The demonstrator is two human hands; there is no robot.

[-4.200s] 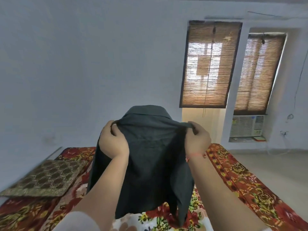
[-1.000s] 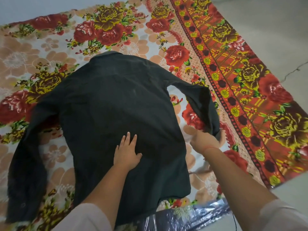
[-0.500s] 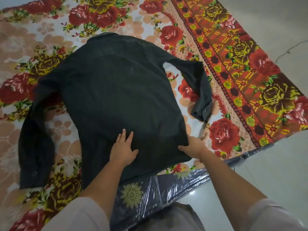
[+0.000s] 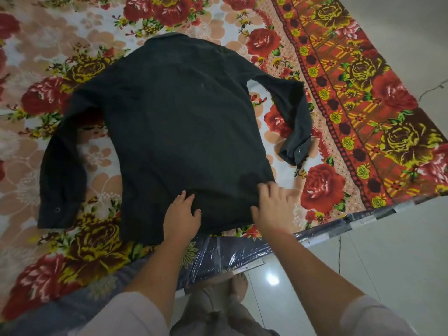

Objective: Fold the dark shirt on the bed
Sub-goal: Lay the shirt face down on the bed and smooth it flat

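Right hand [image 4: 272, 207] motion-blurred.

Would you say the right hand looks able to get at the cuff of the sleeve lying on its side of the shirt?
Probably yes. The right hand rests open at the shirt hem corner, and the cuff lies just beyond it on the bedspread, with only bare cloth between them.

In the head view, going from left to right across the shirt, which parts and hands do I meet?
Left sleeve cuff → left hand → right hand → right sleeve cuff.
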